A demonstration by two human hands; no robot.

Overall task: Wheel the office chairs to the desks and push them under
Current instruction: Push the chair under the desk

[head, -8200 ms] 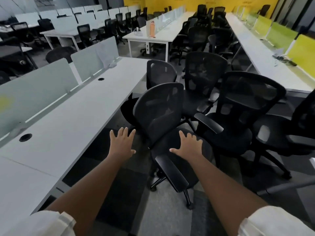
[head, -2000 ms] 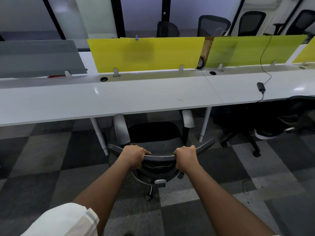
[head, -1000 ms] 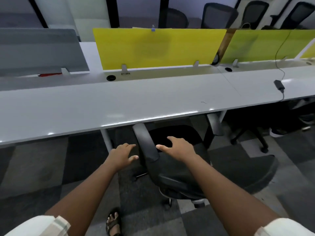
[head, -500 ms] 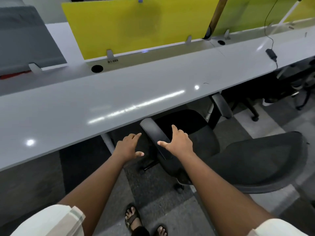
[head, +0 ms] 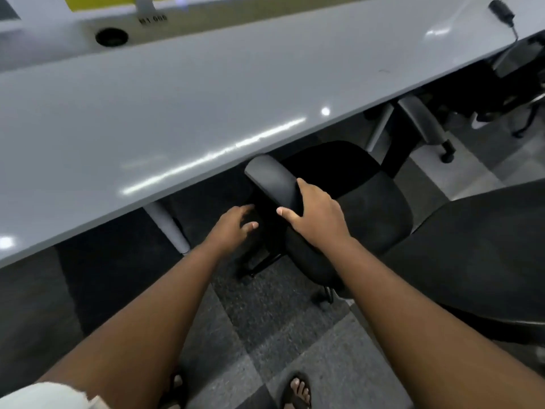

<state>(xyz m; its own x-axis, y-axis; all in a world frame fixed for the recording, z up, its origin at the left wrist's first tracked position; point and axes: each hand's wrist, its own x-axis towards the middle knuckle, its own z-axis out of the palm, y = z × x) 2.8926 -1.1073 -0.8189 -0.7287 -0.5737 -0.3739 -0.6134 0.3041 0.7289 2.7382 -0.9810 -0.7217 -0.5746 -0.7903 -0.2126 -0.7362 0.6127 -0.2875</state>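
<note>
A black office chair [head: 371,199] stands sideways at the white desk [head: 206,98], its seat partly under the desk edge and its mesh backrest [head: 477,249] off to the right. My right hand [head: 317,215] holds the chair's near armrest [head: 271,180], thumb on the left side and fingers curled over the top. My left hand [head: 236,224] hovers just left of and below that armrest with loose fingers, holding nothing. The far armrest [head: 421,122] shows beyond the seat.
A grey desk leg [head: 168,225] stands left of the chair. Another black chair [head: 513,84] sits under the desk at the far right. A cable hole [head: 111,36] and a power adapter [head: 501,8] are on the desktop. My sandalled foot [head: 299,391] is on the chequered carpet.
I have leaned in closer to the desk. My right hand has come down onto the near armrest and taken hold of it; my left hand has reached forward beside it.
</note>
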